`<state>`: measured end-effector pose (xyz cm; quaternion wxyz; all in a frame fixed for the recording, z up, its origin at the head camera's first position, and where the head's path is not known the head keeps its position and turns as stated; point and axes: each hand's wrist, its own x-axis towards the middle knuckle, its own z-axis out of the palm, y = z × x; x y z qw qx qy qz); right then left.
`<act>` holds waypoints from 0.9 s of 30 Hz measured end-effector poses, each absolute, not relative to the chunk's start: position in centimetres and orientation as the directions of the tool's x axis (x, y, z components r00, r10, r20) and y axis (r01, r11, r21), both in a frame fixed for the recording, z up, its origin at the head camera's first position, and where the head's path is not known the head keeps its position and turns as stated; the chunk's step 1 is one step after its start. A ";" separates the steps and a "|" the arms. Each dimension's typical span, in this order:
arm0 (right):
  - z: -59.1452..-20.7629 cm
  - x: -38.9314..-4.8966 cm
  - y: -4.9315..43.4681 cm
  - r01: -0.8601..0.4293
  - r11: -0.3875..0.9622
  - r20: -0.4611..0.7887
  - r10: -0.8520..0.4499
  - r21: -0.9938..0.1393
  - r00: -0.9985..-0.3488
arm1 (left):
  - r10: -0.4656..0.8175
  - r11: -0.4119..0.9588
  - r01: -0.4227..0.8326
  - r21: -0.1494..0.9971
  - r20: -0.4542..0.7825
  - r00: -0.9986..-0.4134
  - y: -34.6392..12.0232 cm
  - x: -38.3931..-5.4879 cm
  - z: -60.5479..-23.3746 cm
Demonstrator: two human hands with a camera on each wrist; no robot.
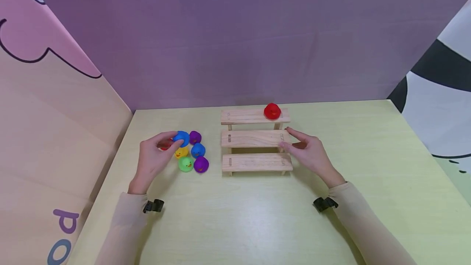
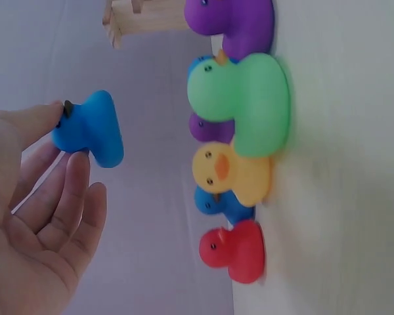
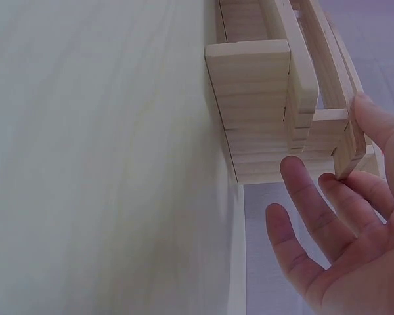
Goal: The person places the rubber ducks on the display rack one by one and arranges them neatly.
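Observation:
Between thumb and fingertips, my left hand (image 1: 153, 156) pinches a blue toy duck (image 2: 98, 128), lifted above the other ducks. Below it on the table stand a green duck (image 2: 249, 98), a yellow duck (image 1: 181, 152), another blue duck (image 1: 198, 150), two purple ducks (image 1: 201, 165) and a red duck (image 2: 235, 252) that is partly hidden by the hand in the head view. My right hand (image 1: 312, 154) grips the right end of the middle step of a three-step wooden stand (image 1: 254, 138), thumb on one side and fingers on the other. A red duck (image 1: 272, 111) sits on the top step, toward its right end.
The light wooden table (image 1: 239, 224) meets a purple backdrop (image 1: 228, 44) right behind the stand. Printed panels (image 1: 55, 126) rise at the left and right sides. The lowest step (image 1: 257, 162) and the middle one carry no ducks.

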<state>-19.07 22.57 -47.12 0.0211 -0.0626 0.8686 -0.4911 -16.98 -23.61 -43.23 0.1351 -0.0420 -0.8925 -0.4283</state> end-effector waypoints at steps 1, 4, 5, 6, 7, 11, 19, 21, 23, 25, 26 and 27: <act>-47.1 -19.1 22.6 -0.087 0.510 0.024 -0.129 -0.856 -0.991 | -0.041 0.625 0.190 0.757 0.274 -0.961 -23.4 -17.1 -43.2; -47.1 -19.0 22.6 -0.089 0.514 0.026 -0.129 -0.853 -0.991 | -0.029 0.612 0.198 0.766 0.272 -0.962 -22.8 -17.3 -43.1; -47.1 -19.0 22.6 -0.090 0.515 0.027 -0.129 -0.853 -0.991 | -0.025 0.604 0.205 0.770 0.275 -0.961 -22.7 -17.3 -43.1; -47.1 -19.0 22.6 -0.092 0.515 0.028 -0.129 -0.852 -0.991 | -0.020 0.595 0.214 0.774 0.280 -0.960 -22.5 -17.4 -43.0; -47.1 -19.0 22.6 -0.093 0.516 0.029 -0.130 -0.851 -0.991 | -0.014 0.588 0.225 0.777 0.288 -0.958 -22.3 -17.5 -43.0; -47.0 -18.9 22.6 -0.097 0.516 0.033 -0.131 -0.851 -0.991 | 0.003 0.571 0.267 0.777 0.323 -0.946 -21.6 -17.8 -42.9; -46.9 -18.9 22.6 -0.111 0.517 0.046 -0.138 -0.849 -0.989 | 0.013 0.532 0.310 0.788 0.358 -0.934 -19.9 -18.3 -42.5; -47.0 -19.0 22.6 -0.110 0.517 0.044 -0.137 -0.849 -0.990 | 0.015 0.522 0.318 0.791 0.365 -0.931 -19.6 -18.4 -42.4; -47.1 -19.0 22.6 -0.111 0.514 0.045 -0.140 -0.851 -0.989 | 0.023 0.522 0.326 0.788 0.369 -0.929 -19.2 -18.5 -42.3; -47.1 -19.1 22.6 -0.112 0.509 0.045 -0.142 -0.853 -0.989 | 0.029 0.527 0.329 0.784 0.370 -0.929 -18.9 -18.6 -42.2; -47.1 -19.1 22.5 -0.113 0.508 0.046 -0.143 -0.854 -0.989 | 0.029 0.530 0.327 0.782 0.369 -0.929 -18.7 -18.6 -42.1; -47.1 -19.1 22.5 -0.114 0.504 0.047 -0.142 -0.856 -0.989 | 0.030 0.531 0.327 0.782 0.368 -0.929 -18.6 -18.6 -41.9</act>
